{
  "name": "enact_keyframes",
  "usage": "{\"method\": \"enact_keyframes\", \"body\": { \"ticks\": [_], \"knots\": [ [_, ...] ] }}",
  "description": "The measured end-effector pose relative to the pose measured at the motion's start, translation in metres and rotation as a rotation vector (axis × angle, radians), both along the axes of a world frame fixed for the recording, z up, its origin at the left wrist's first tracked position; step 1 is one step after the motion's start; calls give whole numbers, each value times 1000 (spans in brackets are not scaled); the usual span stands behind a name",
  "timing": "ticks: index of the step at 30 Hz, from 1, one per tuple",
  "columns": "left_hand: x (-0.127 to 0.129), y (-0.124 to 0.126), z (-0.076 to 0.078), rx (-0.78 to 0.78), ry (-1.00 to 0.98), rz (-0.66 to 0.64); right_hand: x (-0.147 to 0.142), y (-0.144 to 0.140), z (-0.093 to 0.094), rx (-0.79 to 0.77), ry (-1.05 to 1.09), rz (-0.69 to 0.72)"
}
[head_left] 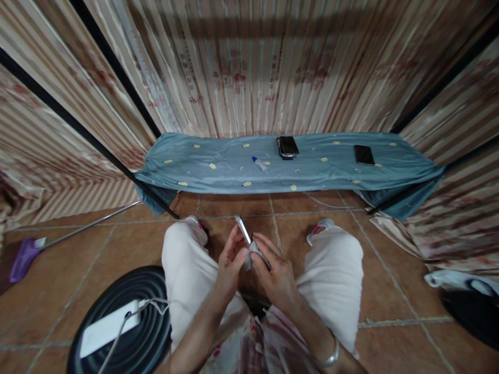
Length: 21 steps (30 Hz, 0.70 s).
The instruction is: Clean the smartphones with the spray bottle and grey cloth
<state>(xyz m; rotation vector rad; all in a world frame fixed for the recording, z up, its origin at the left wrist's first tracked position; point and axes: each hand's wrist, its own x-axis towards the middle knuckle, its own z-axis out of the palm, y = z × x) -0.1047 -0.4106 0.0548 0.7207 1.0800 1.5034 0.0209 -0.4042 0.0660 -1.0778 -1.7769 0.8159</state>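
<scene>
Between my knees, my left hand (231, 264) grips a thin, silver-edged phone (244, 230) that is tilted and seen nearly edge-on. My right hand (276, 270) closes from the other side around the phone's lower end, with a small grey cloth (254, 248) under its thumb and fingers. Part of the cloth hangs down between the two hands. The phone's faces are mostly hidden from this angle.
Ahead is a low shelf with a blue cloth cover (226, 174). On it are a stack of dark phones (288, 147), a blue-capped bottle (259, 164) and another dark phone (364, 155). A white power strip (109, 328) lies on a round black stool (150, 324) at left.
</scene>
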Motion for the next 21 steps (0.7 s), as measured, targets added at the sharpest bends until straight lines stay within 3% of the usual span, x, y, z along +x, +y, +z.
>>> {"method": "enact_keyframes", "body": {
  "ticks": [8,13,21],
  "knots": [
    [-3,-6,-3,28,48,-118,3,3,5,-106,44,34],
    [-2,-11,1,-64,67,-217,4,5,6,-190,75,30],
    [0,-17,-3,-39,4,-266,4,6,0,-183,135,-4]
  ]
}}
